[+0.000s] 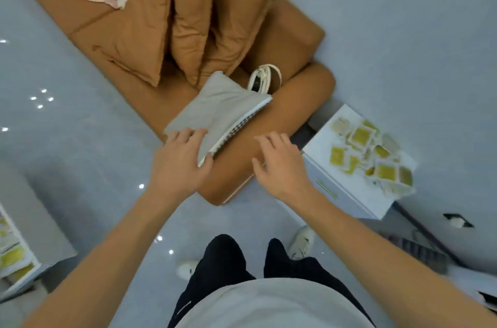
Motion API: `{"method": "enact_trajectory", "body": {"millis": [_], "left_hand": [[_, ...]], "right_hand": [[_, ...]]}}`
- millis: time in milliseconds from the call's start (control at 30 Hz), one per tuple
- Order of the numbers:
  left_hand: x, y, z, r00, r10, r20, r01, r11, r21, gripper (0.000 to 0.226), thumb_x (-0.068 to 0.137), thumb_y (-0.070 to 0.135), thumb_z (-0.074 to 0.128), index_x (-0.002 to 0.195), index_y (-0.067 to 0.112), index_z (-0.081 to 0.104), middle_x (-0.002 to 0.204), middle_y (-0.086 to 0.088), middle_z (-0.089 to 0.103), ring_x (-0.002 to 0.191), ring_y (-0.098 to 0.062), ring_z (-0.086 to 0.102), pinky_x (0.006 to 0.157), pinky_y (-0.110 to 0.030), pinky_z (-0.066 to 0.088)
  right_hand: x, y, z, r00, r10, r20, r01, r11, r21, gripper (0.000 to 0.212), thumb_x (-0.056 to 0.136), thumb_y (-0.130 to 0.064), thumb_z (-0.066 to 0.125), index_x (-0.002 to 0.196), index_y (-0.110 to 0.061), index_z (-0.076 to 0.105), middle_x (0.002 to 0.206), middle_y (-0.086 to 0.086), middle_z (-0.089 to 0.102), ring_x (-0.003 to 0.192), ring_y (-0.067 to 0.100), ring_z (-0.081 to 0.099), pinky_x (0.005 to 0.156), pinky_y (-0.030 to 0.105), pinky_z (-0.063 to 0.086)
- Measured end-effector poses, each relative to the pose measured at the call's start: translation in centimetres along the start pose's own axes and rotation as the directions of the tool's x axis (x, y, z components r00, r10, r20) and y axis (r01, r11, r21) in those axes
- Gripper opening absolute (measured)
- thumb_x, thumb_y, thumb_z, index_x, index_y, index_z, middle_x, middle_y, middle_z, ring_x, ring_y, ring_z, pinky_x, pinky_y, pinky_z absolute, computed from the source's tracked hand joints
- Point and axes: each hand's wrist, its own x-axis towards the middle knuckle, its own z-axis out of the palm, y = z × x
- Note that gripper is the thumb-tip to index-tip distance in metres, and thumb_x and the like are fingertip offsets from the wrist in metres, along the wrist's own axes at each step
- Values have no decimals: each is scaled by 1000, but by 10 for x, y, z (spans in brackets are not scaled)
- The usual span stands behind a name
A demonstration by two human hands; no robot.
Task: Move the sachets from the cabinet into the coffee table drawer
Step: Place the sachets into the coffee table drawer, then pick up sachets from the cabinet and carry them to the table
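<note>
Overhead, both hands hang empty, left hand (178, 163) and right hand (279, 163), fingers loosely spread above the sofa (269, 45).

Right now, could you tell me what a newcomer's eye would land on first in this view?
First, the two bare hands at centre: the left hand rests on a grey cushion lying on the brown sofa, while the right hand hovers open over the sofa arm. Next, the scatter of yellow-green sachets on the white cabinet to the right.
</note>
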Motion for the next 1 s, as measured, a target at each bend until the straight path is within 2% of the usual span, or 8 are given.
{"method": "enact_trajectory", "body": {"millis": [233,367,467,567,667,767,867,1000], "left_hand": [[97,250,116,954,275,116,-274,961,-22,44,94,42,53,133,22,54,121,-3,61,106,-30,55,78,-44,52],[131,348,185,902,349,254,-345,937,-61,44,93,37,59,133,19,56,115,-7,61,105,-33,56,75,-45,50],[157,386,241,869,373,325,-357,928,-108,47,95,38,58,138,18,53,122,-8,59,114,-32,53,82,-47,51],[185,403,304,843,356,403,-321,934,-154,52,98,43,55,143,19,46,131,-5,54,124,-27,49,89,-45,47],[213,406,373,823,280,495,-232,960,-157,61,95,53,58,144,20,41,135,-5,51,127,-28,50,92,-46,48],[240,399,436,811,110,574,-65,993,-99,78,89,66,59,145,17,37,138,-10,50,124,-33,56,95,-49,49],[255,395,488,785,-39,619,68,997,-23,93,82,73,63,145,12,33,139,-17,45,123,-40,54,97,-52,48],[254,407,530,778,-232,584,242,968,63,108,67,79,72,138,7,34,138,-16,39,129,-42,44,99,-53,42]], "right_hand": [[-98,250,-33,901,434,-8,-434,900,50,49,90,-25,61,137,-16,52,133,5,52,119,29,47,86,45,52],[-138,340,-25,787,616,21,-613,780,124,51,91,-23,61,140,-14,52,136,8,51,121,32,45,91,46,50],[-154,397,3,672,740,30,-730,654,199,51,93,-23,62,141,-11,52,138,9,51,121,33,47,96,45,49],[-158,450,43,499,863,80,-828,447,339,50,94,-25,63,141,-14,52,139,9,50,122,33,50,99,47,48],[-150,499,83,271,945,182,-850,146,507,51,94,-34,67,140,-19,51,138,6,51,121,28,55,101,48,49],[-132,543,118,56,948,312,-764,-161,625,65,88,-43,74,142,-20,46,139,5,53,118,24,57,101,46,50],[-114,581,145,-111,888,447,-620,-413,667,81,84,-44,78,146,-15,35,139,8,51,104,23,55,96,43,53],[-87,608,169,-311,808,500,-505,-586,633,116,77,-49,84,158,-16,9,151,11,35,118,33,52,89,45,49]]}}
